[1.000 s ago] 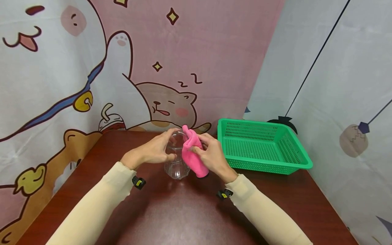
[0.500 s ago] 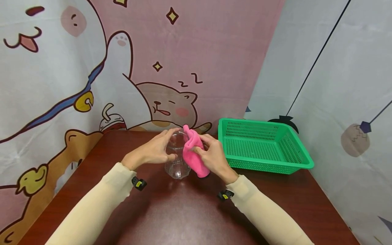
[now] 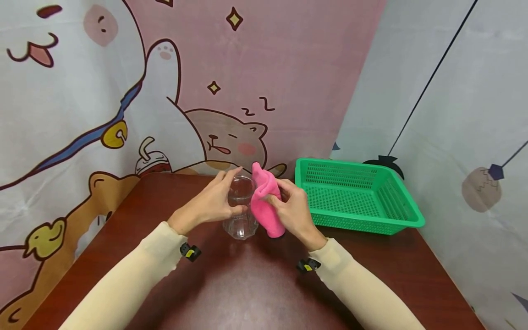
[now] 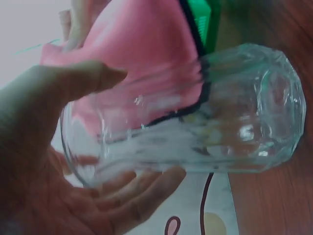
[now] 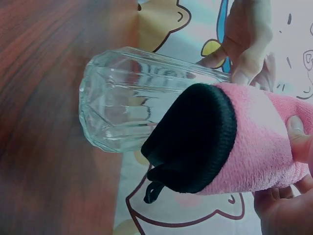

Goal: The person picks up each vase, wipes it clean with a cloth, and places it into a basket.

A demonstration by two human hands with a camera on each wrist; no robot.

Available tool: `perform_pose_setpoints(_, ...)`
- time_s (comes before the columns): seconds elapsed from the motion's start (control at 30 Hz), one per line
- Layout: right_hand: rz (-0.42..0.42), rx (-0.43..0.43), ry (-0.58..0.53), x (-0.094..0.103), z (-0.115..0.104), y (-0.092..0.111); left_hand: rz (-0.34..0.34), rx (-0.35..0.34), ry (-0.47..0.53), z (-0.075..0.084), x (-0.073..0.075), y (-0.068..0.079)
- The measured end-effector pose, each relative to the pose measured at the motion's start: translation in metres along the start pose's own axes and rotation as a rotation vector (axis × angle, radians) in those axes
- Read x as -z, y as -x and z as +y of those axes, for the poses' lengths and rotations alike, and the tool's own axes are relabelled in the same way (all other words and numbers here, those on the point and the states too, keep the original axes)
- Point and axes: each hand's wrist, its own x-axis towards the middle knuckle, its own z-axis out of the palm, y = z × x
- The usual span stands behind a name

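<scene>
A clear glass vase (image 3: 240,224) with a faceted base is in front of me, mouth upward. My left hand (image 3: 210,199) holds its upper part, thumb on one side and fingers round the other, as the left wrist view shows. My right hand (image 3: 294,208) grips a folded pink cloth (image 3: 266,213) close to the right of the vase. A black edge, dark underside and small loop show on the cloth (image 5: 264,142) in the right wrist view. I cannot tell whether cloth and glass touch, nor whether the base rests on the table.
A green plastic basket (image 3: 359,220) with perforated walls stands at the back right of the dark red wooden table (image 3: 243,293). Behind the table hangs a cartoon-printed curtain (image 3: 288,68), which also runs along both sides.
Both hands, with the vase and cloth, have shifted slightly right in the head view. The cloth's top has risen a little. Both grips look the same.
</scene>
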Motion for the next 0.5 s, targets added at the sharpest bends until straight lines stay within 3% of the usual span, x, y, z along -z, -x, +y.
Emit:
perform_pose_setpoints(0.27,0.040,0.023,-0.001,0.013,-0.005,-0.001,0.147,0.130,-0.091,0.019,-0.016,0.000)
perform_pose_setpoints(0.5,0.050,0.028,-0.006,0.021,-0.006,0.000,0.226,0.172,-0.141,0.025,-0.025,-0.001)
